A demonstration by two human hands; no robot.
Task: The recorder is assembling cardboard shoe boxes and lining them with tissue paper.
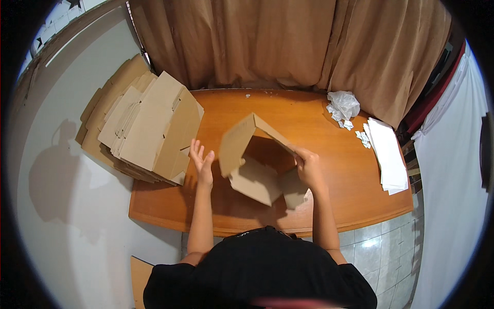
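A partly folded brown cardboard box (237, 144) is held up over the table, tilted, with its flaps hanging loose and the middle open. My right hand (309, 166) is closed on its right edge. To the left of the box, my left hand (202, 162) is raised with fingers spread, apart from the cardboard and holding nothing. Just beyond that hand leans a stack of flattened cardboard boxes (149, 123) against the wall.
The wooden table (355, 190) has a curved front edge. At its right lie a pile of white paper sheets (387, 154), several small white packets (363, 139) and a clear plastic bag (343, 104). Brown curtains (247, 41) hang behind it.
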